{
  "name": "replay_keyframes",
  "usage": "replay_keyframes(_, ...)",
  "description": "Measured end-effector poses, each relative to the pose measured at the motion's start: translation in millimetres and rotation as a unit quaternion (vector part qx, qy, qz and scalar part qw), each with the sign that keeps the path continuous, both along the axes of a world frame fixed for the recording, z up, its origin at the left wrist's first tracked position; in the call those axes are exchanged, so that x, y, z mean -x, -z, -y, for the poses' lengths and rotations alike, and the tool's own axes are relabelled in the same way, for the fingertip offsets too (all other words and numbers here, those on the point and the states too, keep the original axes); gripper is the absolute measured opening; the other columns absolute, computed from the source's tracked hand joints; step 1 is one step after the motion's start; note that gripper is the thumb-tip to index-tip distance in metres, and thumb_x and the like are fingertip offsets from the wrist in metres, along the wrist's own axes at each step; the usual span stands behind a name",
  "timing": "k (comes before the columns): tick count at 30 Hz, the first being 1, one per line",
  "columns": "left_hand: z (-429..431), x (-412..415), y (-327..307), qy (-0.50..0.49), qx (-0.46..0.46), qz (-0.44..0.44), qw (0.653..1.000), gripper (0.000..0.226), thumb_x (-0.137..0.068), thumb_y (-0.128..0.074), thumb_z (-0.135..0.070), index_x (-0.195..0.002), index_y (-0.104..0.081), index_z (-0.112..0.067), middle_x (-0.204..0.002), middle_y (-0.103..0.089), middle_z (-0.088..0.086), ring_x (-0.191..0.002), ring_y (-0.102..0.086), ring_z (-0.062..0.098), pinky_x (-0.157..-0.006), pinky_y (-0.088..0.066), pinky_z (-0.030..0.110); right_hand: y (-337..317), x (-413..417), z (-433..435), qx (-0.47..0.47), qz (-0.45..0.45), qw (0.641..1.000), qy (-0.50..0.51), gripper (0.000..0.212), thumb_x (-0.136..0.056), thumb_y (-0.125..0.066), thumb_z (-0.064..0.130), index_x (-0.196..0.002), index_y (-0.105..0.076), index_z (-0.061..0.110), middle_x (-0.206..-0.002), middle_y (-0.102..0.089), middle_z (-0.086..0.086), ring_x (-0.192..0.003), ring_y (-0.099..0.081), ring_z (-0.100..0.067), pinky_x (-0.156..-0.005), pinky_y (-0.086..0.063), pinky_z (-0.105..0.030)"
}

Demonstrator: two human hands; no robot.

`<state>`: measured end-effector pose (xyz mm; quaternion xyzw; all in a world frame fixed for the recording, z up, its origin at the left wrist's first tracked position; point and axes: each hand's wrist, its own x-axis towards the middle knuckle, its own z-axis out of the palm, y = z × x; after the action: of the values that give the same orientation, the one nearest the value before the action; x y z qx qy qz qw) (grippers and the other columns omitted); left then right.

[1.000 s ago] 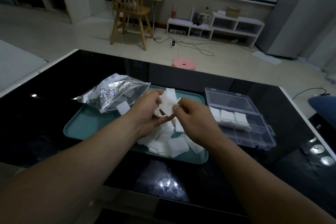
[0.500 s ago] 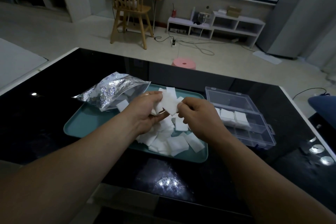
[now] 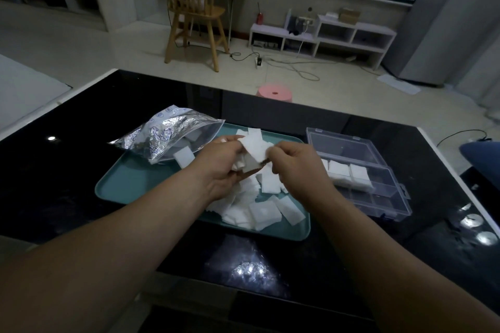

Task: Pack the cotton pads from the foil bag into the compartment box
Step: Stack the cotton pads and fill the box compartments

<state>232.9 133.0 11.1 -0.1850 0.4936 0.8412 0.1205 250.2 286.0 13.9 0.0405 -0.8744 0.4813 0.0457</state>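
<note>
Since a moment ago your hands have lifted the cotton pads [image 3: 255,144] slightly above the tray [image 3: 140,184]; left hand [image 3: 219,167] and right hand [image 3: 297,167] both pinch them, close together. Soft, light, floppy: grip the edges, then carry right to the box [image 3: 378,192]

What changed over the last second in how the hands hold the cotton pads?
Both hands, left hand and right hand, stayed closed on the same bunch of cotton pads and lifted it slightly above the tray. Nothing was released. The foil bag, the loose pile and the compartment box stayed put.
</note>
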Motion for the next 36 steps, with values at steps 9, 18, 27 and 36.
replay_keyframes(9,-6,6,8,-0.049,-0.016,-0.015,0.999,0.023,-0.095,-0.056,0.006,-0.113,-0.059,-0.008,-0.097,-0.074,0.020,-0.071,-0.074,0.024,-0.053,-0.059,0.034,9,-4,14,0.021,0.019,0.998,0.051,0.029,-0.090,-0.059,0.023,-0.074,-0.070,0.001,-0.068,-0.066,-0.013,-0.055,-0.049,-0.015,-0.056,-0.041,-0.035)
replay_keyframes(18,-5,7,9,-0.047,0.014,-0.017,0.999,0.017,-0.096,-0.056,0.003,-0.100,-0.060,-0.013,-0.097,-0.074,0.017,-0.083,-0.072,0.027,-0.061,-0.063,0.037,14,-5,16,-0.026,0.035,0.997,0.068,0.039,-0.089,-0.057,0.034,-0.086,-0.055,-0.005,-0.069,-0.054,-0.007,-0.064,-0.047,-0.016,-0.060,-0.049,-0.047)
replay_keyframes(27,-4,1,2,-0.010,-0.009,-0.023,1.000,0.021,-0.091,-0.045,0.003,-0.100,-0.062,-0.005,-0.100,-0.074,0.021,-0.088,-0.073,0.029,-0.072,-0.064,0.041,16,-3,14,0.074,0.064,0.994,0.049,0.020,-0.094,-0.062,0.020,-0.086,-0.063,0.002,-0.077,-0.072,-0.015,-0.057,-0.063,-0.014,-0.052,-0.046,-0.027)
replay_keyframes(36,-6,-8,2,0.090,-0.007,-0.031,0.995,0.026,-0.101,-0.051,-0.025,-0.120,-0.063,-0.013,-0.103,-0.071,0.014,-0.084,-0.069,0.023,-0.072,-0.060,0.038,9,-10,12,-0.252,-0.138,0.957,0.035,0.026,-0.094,-0.057,0.036,-0.074,-0.049,0.021,-0.064,-0.054,0.004,-0.058,-0.049,-0.014,-0.054,-0.043,-0.034)
